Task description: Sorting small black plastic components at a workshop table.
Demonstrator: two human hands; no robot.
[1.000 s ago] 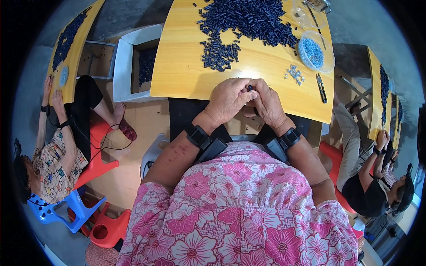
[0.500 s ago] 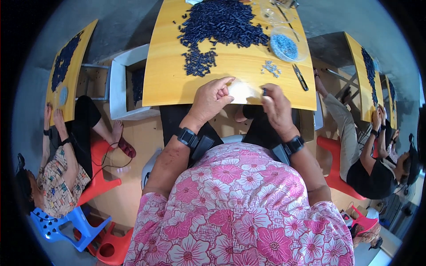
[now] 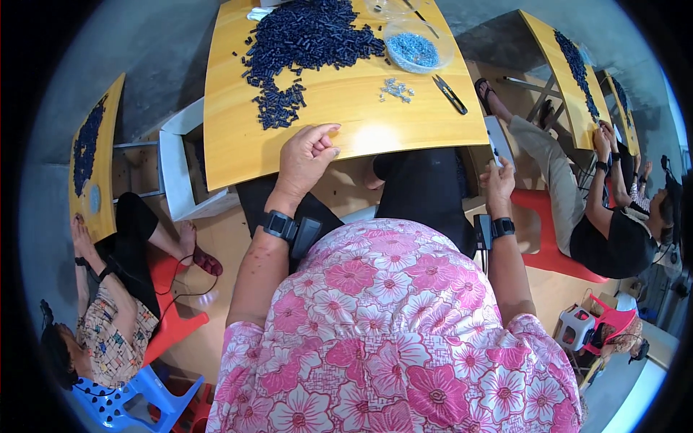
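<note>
Over the front edge of the yellow table point(image 3: 339, 119), my left hand point(image 3: 307, 155) is closed, thumb and forefinger pinched together. Anything between those fingertips is too small to make out. My right hand point(image 3: 498, 184) is out past the table's right front corner, fingers curled in a pinch with a small dark tube-like piece point(image 3: 497, 160) at their tips. A large pile of short dark-blue pieces point(image 3: 303, 36) covers the table's far left, with a smaller cluster point(image 3: 279, 107) just beyond my left hand. Small silvery-clear bits point(image 3: 397, 89) lie right of centre.
A round clear dish of blue bits point(image 3: 415, 50) stands at the far right, thread snips point(image 3: 451, 94) near the right edge. An open white box point(image 3: 177, 169) is left of the table. One person point(image 3: 115, 317) sits left, another point(image 3: 610, 216) right, at similar tables.
My right hand has swung right and away from the left, off the table's corner, with the dark piece at its fingertips. My left hand keeps its pinch. The view has shifted to the right.
</note>
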